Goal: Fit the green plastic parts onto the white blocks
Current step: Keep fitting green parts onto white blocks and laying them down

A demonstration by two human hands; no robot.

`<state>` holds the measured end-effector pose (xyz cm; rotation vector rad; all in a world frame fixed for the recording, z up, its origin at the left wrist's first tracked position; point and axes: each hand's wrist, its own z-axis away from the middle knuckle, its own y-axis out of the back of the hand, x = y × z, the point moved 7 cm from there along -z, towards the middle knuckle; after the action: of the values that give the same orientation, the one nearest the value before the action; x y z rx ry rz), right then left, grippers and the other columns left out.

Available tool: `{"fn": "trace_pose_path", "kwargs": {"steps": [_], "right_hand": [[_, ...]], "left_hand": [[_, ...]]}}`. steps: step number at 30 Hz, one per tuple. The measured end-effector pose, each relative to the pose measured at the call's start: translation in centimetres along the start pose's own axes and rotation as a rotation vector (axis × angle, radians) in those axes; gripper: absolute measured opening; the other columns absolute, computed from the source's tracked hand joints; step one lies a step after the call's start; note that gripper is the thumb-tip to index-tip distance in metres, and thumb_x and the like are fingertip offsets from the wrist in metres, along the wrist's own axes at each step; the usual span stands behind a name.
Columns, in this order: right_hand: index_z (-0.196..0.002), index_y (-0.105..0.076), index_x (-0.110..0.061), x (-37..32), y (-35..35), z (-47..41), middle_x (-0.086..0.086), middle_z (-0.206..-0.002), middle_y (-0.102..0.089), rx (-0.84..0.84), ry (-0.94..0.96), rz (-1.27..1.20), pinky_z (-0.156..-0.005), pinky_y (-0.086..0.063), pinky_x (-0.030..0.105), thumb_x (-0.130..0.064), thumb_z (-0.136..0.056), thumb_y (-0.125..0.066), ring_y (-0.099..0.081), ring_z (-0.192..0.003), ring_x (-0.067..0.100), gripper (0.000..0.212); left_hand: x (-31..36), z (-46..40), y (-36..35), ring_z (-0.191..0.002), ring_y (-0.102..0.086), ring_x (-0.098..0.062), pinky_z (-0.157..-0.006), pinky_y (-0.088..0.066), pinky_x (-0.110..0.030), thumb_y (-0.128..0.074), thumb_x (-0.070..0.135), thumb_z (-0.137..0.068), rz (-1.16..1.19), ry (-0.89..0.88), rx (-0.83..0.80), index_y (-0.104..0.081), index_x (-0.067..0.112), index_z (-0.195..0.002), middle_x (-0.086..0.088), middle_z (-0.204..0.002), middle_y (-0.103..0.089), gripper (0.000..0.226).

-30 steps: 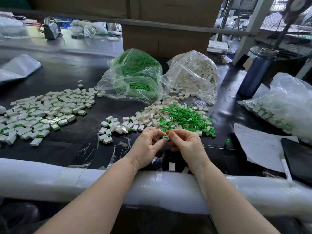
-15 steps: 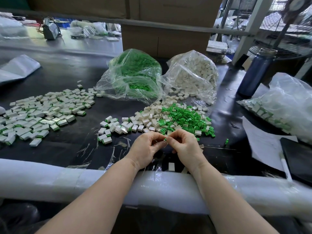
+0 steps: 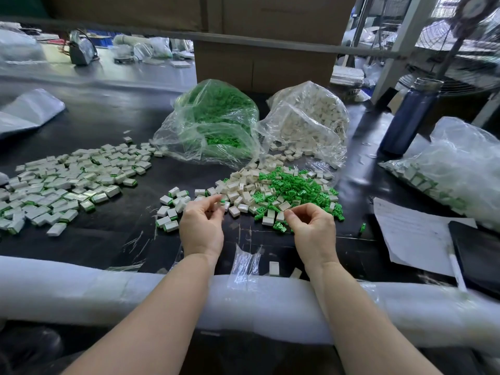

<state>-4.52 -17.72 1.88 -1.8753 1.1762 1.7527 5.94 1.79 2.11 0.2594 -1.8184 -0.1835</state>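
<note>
The left hand (image 3: 201,226) pinches a white block with a green part (image 3: 222,202) at its fingertips; the right hand (image 3: 313,228) curls over the mixed pile of green parts (image 3: 295,185) and white blocks (image 3: 243,185), its hold unclear

Bench layout, head view: loose parts centre, stock bags behind, finished pile left.

Mixed heap of small white plastic blocks (image 3: 244,185) and green plastic clip parts (image 3: 295,185) lies mid-table; clear plastic bag of green parts (image 3: 216,123) behind it, clear bag of white blocks (image 3: 311,123) just right of that bag. Spread of assembled white-and-green blocks (image 3: 67,180) well to the left. Left hand (image 3: 201,223) at the heap's near left edge, right hand (image 3: 313,228) at its near right edge. Dark blue cylindrical bottle (image 3: 411,117) far right; a bag (image 3: 460,169) of what look like assembled blocks in front of it; white paper sheet (image 3: 416,234) nearer still. White foam padding roll (image 3: 135,296) along the near table edge.
</note>
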Motion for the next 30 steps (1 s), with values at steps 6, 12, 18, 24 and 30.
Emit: {"fn": "trace_pose_path", "kwargs": {"steps": [6,12,18,24,30], "right_hand": [[-0.071,-0.062,-0.016,0.4,1.0,-0.3,0.001,-0.071,-0.062,0.097,-0.032,0.078,-0.069,-0.046,0.030,-0.020,-0.084,-0.067,-0.055,-0.071,0.018,0.015],[-0.075,-0.062,-0.015,0.7,0.6,-0.3,0.008,-0.082,-0.064,0.060,-0.057,0.146,-0.075,-0.047,0.032,-0.018,-0.085,-0.065,-0.057,-0.080,0.022,0.011],[-0.074,-0.062,-0.019,0.6,0.1,-0.2,0.006,-0.085,-0.066,-0.002,-0.036,0.225,-0.073,-0.046,0.028,-0.017,-0.086,-0.065,-0.059,-0.079,0.019,0.013],[-0.077,-0.064,-0.019,0.5,-0.3,-0.1,0.003,-0.092,-0.064,-0.052,-0.021,0.345,-0.072,-0.041,0.024,-0.018,-0.085,-0.065,-0.058,-0.083,0.018,0.008],[-0.086,-0.068,-0.018,0.2,-0.7,0.2,-0.002,-0.093,-0.057,-0.102,-0.007,0.460,-0.074,-0.036,0.022,-0.023,-0.083,-0.068,-0.055,-0.095,0.018,0.006]], "left_hand": [[-0.1,-0.2,0.5,-0.103,-0.052,-0.023,-0.086,-0.032,-0.007,-0.064,0.005,-0.085,-0.124,-0.001,0.074,-0.061,-0.004,-0.115,-0.013,-0.122,-0.040,0.031],[-0.7,-0.1,0.1,-0.122,-0.035,-0.028,-0.091,-0.019,-0.009,-0.062,0.008,-0.085,-0.278,0.040,0.031,-0.054,-0.005,-0.123,-0.017,-0.132,-0.032,0.040],[-0.6,0.1,-0.5,-0.131,-0.023,-0.029,-0.108,-0.019,-0.024,-0.059,0.014,-0.087,-0.404,0.056,-0.058,-0.049,-0.005,-0.125,-0.014,-0.141,-0.025,0.044],[0.6,0.8,-1.6,-0.130,-0.021,-0.029,-0.110,-0.017,-0.035,-0.061,0.020,-0.086,-0.581,-0.121,-0.147,-0.052,0.015,-0.131,-0.010,-0.138,-0.029,0.046],[0.1,1.3,-3.2,-0.129,-0.015,-0.025,-0.111,-0.019,-0.039,-0.050,0.038,-0.091,-0.776,-0.171,-0.314,-0.051,0.028,-0.129,-0.002,-0.140,-0.026,0.039]]}}
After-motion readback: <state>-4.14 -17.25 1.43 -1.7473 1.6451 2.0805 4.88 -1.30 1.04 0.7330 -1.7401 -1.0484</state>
